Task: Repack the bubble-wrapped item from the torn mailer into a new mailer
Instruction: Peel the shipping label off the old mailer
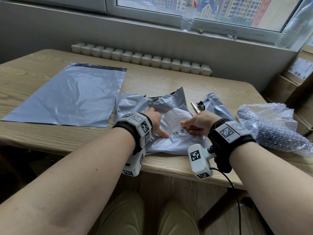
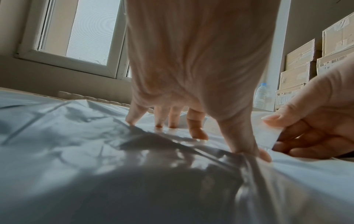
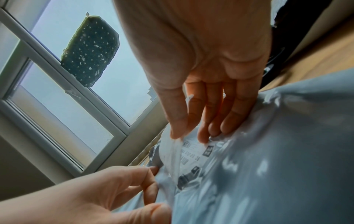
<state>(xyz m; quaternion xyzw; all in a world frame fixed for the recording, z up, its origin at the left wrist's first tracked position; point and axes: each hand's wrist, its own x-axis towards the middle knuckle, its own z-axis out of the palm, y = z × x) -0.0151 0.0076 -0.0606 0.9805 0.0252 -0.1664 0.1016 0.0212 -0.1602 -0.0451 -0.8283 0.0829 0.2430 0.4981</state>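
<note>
The torn grey mailer (image 1: 169, 143) lies crumpled at the table's near edge. My left hand (image 1: 155, 122) presses it flat with straight, spread fingers (image 2: 193, 128). My right hand (image 1: 198, 122) pinches the white shipping label (image 1: 176, 119) between thumb and fingers and holds its edge lifted off the mailer (image 3: 287, 151); the label (image 3: 193, 153) is partly peeled. The bubble-wrapped item (image 1: 274, 131), dark inside clear wrap, lies on the table to the right of my right wrist. The new grey mailer (image 1: 71, 95) lies flat at the left, untouched.
A torn-off grey strip (image 1: 215, 106) and a scissor blade (image 1: 194, 106) lie just beyond my right hand. Cardboard boxes (image 1: 298, 77) stand stacked at the right. A water bottle (image 1: 188, 16) stands on the windowsill behind the table.
</note>
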